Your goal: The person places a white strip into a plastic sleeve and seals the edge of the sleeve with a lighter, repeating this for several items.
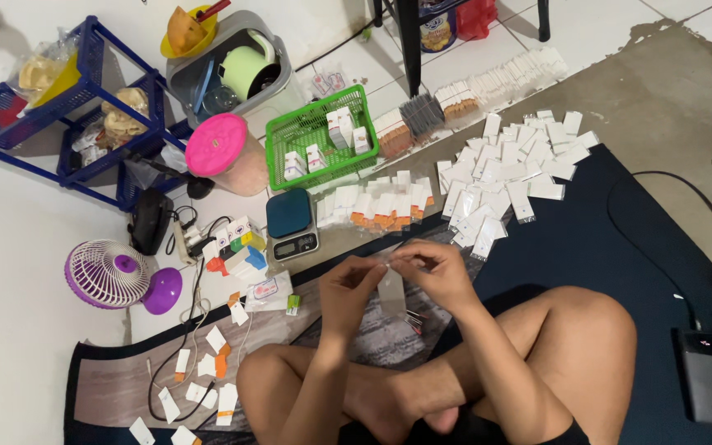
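A small clear plastic packet (391, 287) is pinched by its top edge between the left hand (348, 290) and the right hand (433, 272), both closed on it above the crossed legs, so that it hangs free and its mouth can be worked. Just beyond, a digital scale (292, 224) is set within reach. Farther off, filled white packets (508, 169) are spread in rows, and a green basket (318, 136) is kept behind.

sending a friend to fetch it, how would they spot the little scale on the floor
Start at the green basket against the wall. Just in front of its near left corner sits the scale, beside a row of white packets. It is the only dark square slab with a grey display strip along its near edge.
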